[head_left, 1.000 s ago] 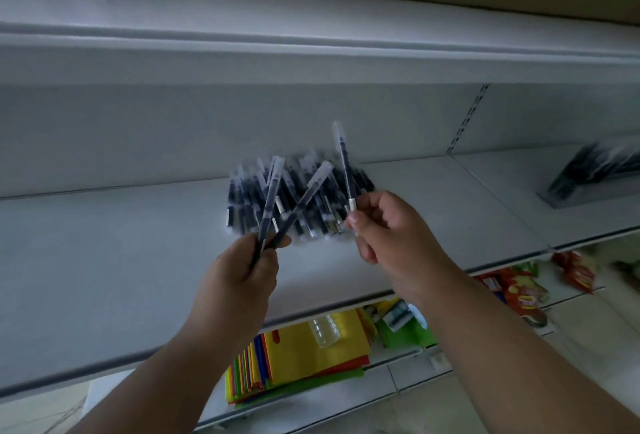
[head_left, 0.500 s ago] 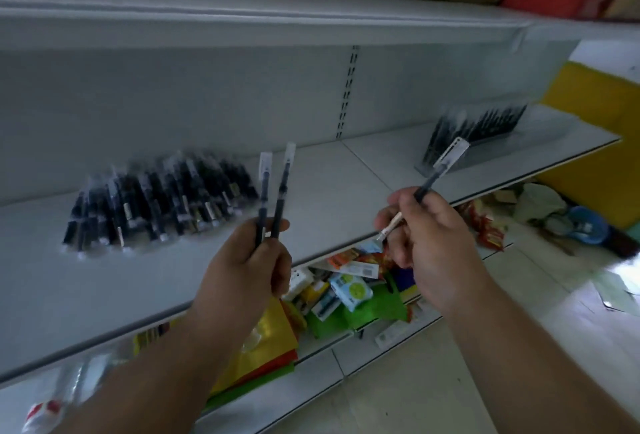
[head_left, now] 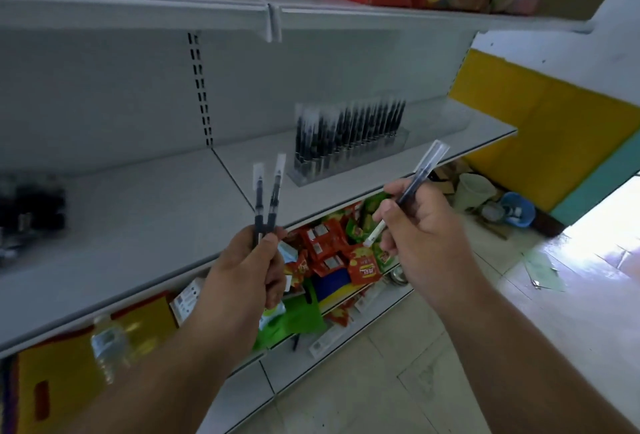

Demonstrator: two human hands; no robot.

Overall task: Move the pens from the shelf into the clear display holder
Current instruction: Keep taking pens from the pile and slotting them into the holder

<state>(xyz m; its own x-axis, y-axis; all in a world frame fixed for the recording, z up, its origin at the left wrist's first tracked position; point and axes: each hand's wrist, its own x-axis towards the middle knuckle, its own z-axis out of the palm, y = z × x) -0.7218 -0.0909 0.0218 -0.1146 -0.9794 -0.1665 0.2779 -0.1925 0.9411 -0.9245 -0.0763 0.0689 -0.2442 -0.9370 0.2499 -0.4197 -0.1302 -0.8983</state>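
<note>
Two pens (head_left: 266,198) stand upright at frame centre, pinched in the left hand (head_left: 242,271). A third pen (head_left: 414,184) slants right of centre, gripped by the right hand (head_left: 422,229). Holder (head_left: 346,143), part filled, sits on the shelf (head_left: 156,212) just above. Blurred pile (head_left: 31,205) at left edge.

My one camera sits on my head, looking forward and down at the shelf (head_left: 138,226). It is close above my left hand (head_left: 242,267) and right hand (head_left: 422,222), with the shelf just beyond them.
</note>
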